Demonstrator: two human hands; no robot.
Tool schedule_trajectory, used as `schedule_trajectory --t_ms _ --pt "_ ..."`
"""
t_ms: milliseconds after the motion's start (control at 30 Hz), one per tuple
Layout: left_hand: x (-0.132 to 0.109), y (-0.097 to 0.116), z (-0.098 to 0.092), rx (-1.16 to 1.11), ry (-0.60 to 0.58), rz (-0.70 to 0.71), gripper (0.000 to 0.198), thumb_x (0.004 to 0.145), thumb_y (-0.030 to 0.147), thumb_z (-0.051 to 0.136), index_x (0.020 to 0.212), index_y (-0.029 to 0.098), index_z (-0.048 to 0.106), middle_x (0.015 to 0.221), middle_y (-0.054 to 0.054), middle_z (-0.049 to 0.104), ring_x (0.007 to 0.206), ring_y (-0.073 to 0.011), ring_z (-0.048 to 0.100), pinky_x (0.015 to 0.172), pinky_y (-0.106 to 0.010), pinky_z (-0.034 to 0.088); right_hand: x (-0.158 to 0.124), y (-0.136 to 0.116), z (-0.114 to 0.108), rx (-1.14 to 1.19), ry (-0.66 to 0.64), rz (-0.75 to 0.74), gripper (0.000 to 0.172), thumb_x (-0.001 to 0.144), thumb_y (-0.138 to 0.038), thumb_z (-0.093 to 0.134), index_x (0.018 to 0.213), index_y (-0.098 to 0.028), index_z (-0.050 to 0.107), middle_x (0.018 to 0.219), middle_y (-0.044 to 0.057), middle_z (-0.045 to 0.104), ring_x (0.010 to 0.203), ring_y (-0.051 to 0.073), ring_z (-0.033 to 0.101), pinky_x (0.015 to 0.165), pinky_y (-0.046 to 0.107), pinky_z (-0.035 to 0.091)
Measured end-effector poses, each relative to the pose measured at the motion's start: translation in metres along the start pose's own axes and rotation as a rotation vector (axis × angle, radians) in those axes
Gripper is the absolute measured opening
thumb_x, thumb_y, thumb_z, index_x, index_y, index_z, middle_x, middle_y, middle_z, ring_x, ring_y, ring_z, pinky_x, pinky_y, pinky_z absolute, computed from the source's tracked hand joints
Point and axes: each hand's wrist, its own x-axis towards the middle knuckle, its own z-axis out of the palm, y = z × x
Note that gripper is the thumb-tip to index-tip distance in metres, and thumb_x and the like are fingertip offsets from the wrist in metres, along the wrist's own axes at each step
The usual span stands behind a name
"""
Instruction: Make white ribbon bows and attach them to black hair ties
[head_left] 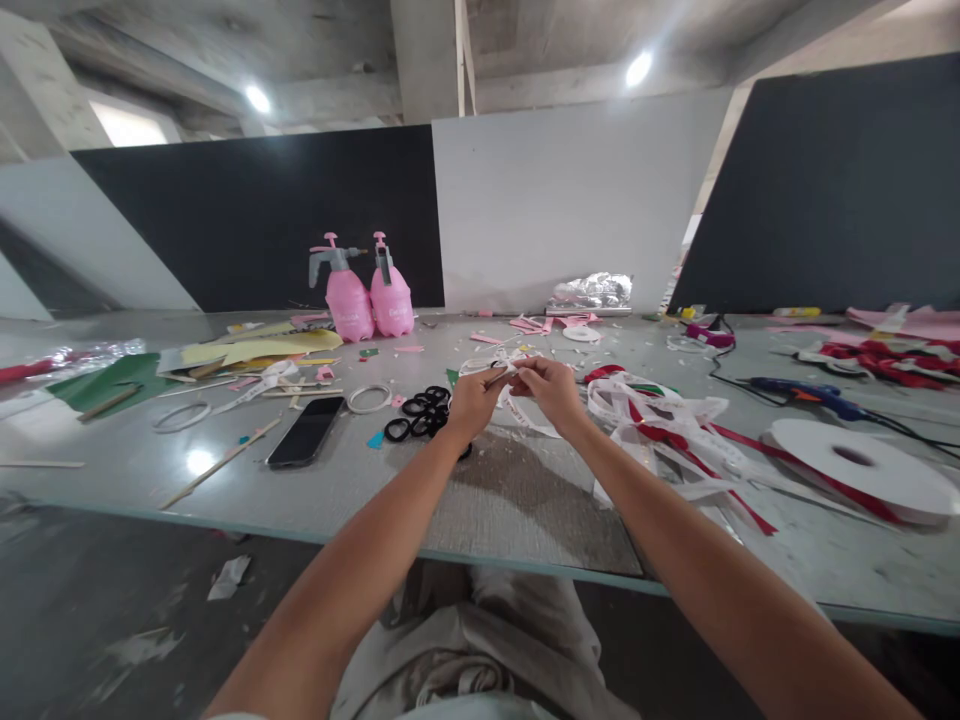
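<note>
Over the middle of the bench, my left hand [477,402] and my right hand [550,388] meet, fingertips pinched close together. Between them is a white printed ribbon [525,415], whose tail hangs below the right hand and whose loops show above the fingers. The exact fold or knot at the fingertips is too small to make out. Several black hair ties [426,405] lie in a heap just left of my left hand. Right of my right hand spreads a tangle of white ribbons [667,415] mixed with red ones [694,460].
A phone [306,432] and white rings [369,399] lie left. Two pink spray bottles [349,303] stand at the back. On the right are a large ribbon spool [806,450], a blue glue gun [806,392] with its cord, and red ribbon pieces [892,362]. Foil [592,293] lies by the partition.
</note>
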Motion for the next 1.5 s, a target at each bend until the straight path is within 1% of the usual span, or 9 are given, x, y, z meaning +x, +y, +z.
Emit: schedule_trajectory --t_ms 200,400,500,633,767,967,1133,1367,1500 --pt "-0.002 0.001 0.0 0.035 -0.028 0.03 0.037 0.09 0.043 0.048 0.104 0.018 0.073 0.094 -0.004 0.074 0.092 -0.0198 0.063 0.079 -0.025 0.046 0.005 0.01 -0.006 -0.107 0.017 0.021 0.019 0.064 -0.024 0.062 0.081 -0.015 0.064 0.064 0.0 0.066 0.053 0.012 0.063 0.056 0.025 0.054" --pt "-0.004 -0.002 -0.002 0.179 -0.069 0.065 0.035 0.092 0.041 0.047 0.106 0.022 0.073 0.093 -0.004 0.074 0.087 -0.0197 0.066 0.075 -0.024 0.045 0.001 0.005 -0.011 -0.655 0.028 -0.132 0.015 0.07 -0.029 0.056 0.067 -0.016 0.063 0.054 0.002 0.062 0.051 0.013 0.057 0.049 0.022 0.039" --pt "-0.005 -0.003 -0.003 0.251 -0.075 0.077 0.032 0.091 0.038 0.049 0.108 0.024 0.072 0.101 -0.007 0.074 0.091 -0.0213 0.066 0.076 -0.026 0.045 -0.002 0.002 -0.01 -0.773 0.046 -0.15 0.017 0.071 -0.029 0.055 0.064 -0.017 0.063 0.054 0.002 0.063 0.053 0.013 0.057 0.049 0.022 0.035" --pt "-0.005 -0.002 -0.003 0.308 -0.098 0.072 0.032 0.09 0.037 0.05 0.111 0.025 0.071 0.104 -0.008 0.073 0.095 -0.0229 0.066 0.079 -0.028 0.045 0.001 0.007 -0.013 -0.754 0.05 -0.142 0.013 0.068 -0.029 0.058 0.066 -0.016 0.062 0.055 0.001 0.061 0.054 0.014 0.059 0.048 0.021 0.035" --pt "-0.002 -0.001 -0.005 0.142 -0.084 0.071 0.037 0.091 0.043 0.046 0.109 0.021 0.071 0.096 -0.005 0.073 0.088 -0.0193 0.064 0.076 -0.024 0.044 0.007 0.015 -0.017 -0.595 -0.049 -0.146 0.011 0.071 -0.024 0.055 0.075 -0.016 0.062 0.057 0.0 0.062 0.05 0.013 0.06 0.048 0.02 0.039" --pt "0.004 -0.006 -0.01 0.022 -0.097 0.078 0.04 0.09 0.044 0.047 0.085 0.013 0.071 0.069 0.001 0.058 0.069 -0.0119 0.051 0.065 -0.02 0.037 0.005 0.015 -0.015 -0.629 -0.063 -0.18 0.014 0.077 -0.024 0.051 0.075 -0.016 0.063 0.063 0.001 0.066 0.049 0.01 0.057 0.05 0.02 0.039" --pt "0.004 -0.009 -0.011 0.053 -0.073 0.067 0.042 0.088 0.047 0.047 0.07 0.012 0.063 0.06 0.003 0.043 0.062 -0.0099 0.04 0.058 -0.021 0.03 0.001 0.011 -0.014 -0.676 -0.06 -0.218 0.022 0.08 -0.036 0.054 0.077 -0.017 0.065 0.067 0.004 0.068 0.056 0.013 0.059 0.055 0.022 0.039" --pt "0.004 -0.015 -0.01 0.048 -0.112 0.037 0.038 0.087 0.045 0.05 0.09 0.013 0.07 0.073 0.0 0.06 0.07 -0.0119 0.05 0.067 -0.021 0.038 0.001 0.014 -0.012 -0.745 -0.033 -0.237 0.018 0.078 -0.029 0.054 0.073 -0.018 0.066 0.061 0.003 0.066 0.056 0.014 0.058 0.055 0.023 0.037" --pt "0.005 -0.017 -0.01 0.021 -0.091 0.027 0.039 0.086 0.046 0.051 0.091 0.014 0.071 0.078 -0.002 0.066 0.075 -0.0139 0.056 0.07 -0.022 0.04 0.001 0.013 -0.013 -0.776 -0.073 -0.278 0.019 0.079 -0.028 0.053 0.07 -0.018 0.065 0.061 0.003 0.065 0.056 0.013 0.056 0.055 0.023 0.036"
